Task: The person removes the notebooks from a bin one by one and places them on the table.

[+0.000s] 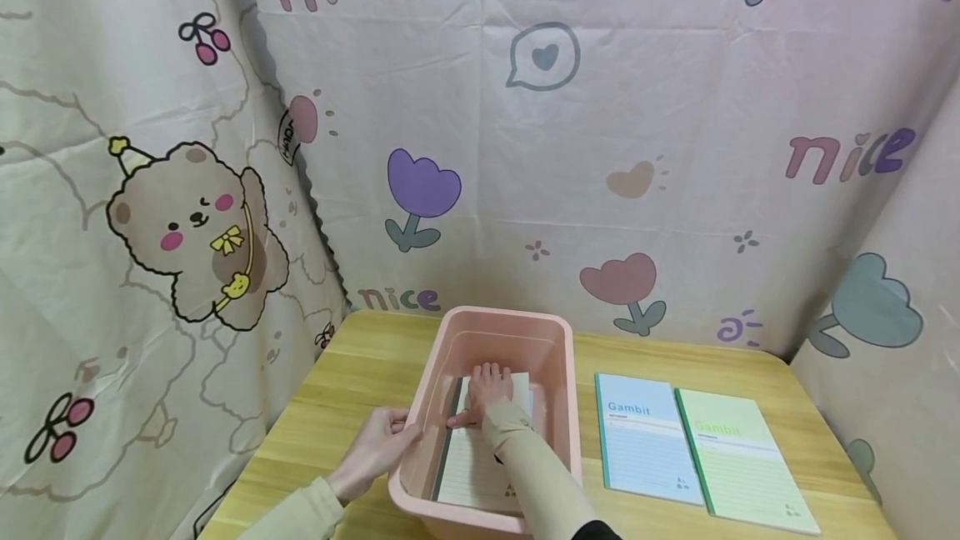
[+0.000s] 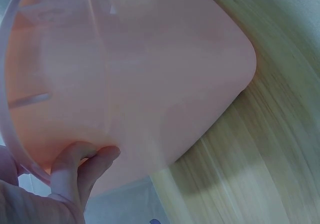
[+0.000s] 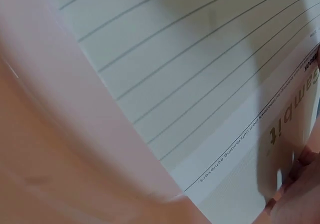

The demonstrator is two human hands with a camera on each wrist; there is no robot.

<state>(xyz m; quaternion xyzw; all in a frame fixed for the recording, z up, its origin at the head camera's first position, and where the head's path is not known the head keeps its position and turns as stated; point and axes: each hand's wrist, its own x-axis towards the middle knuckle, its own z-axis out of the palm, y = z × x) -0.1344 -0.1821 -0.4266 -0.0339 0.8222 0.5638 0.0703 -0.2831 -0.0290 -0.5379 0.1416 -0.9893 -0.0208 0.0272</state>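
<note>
A pink plastic bin [image 1: 517, 319] stands on the table with a cream lined notebook [image 1: 472, 465] lying inside it. A sliver of light blue shows beside the notebook's right edge. My left hand [image 1: 381, 444] grips the bin's left rim; in the left wrist view its fingers [image 2: 95, 166] bend against the bin wall [image 2: 175, 84]. Inside the bin, my right hand [image 1: 487, 398] rests on the notebook's upper part, fingers stretched toward its top edge and thumb out to the left. The right wrist view shows the notebook cover [image 3: 200, 69] close up, with fingertips [image 3: 300, 179] at its edge.
Right of the bin, a blue notebook [image 1: 648, 440] and a green notebook [image 1: 746, 461] lie side by side on the wooden table [image 1: 360, 357]. A printed cloth [image 1: 517, 165] hangs behind the table and along both sides.
</note>
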